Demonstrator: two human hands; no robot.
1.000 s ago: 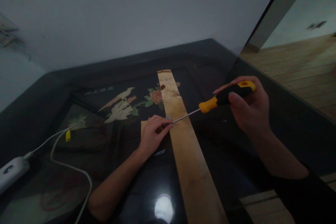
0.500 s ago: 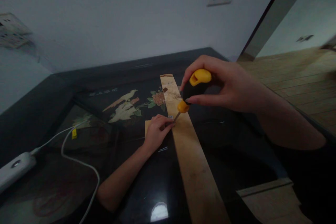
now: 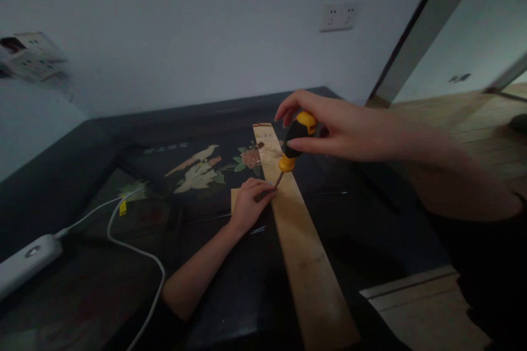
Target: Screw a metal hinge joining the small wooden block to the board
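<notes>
Yellow-black screwdriver (image 3: 293, 144) in right hand (image 3: 333, 129); tip hidden by left hand (image 3: 249, 204).

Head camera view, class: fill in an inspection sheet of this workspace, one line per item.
Surface: dark glossy table with bird-and-flower inlay.
Job's things: screwdriver, tip down on a long wooden plank; a small metal piece at the tip, too small to identify.
Clutter: two thin metal bits by the wrist.
Hands: right hand grips the handle; left hand pinches at the tip.
Cables: white power strip and cord.
Surroundings: wall socket, wooden floor.
</notes>
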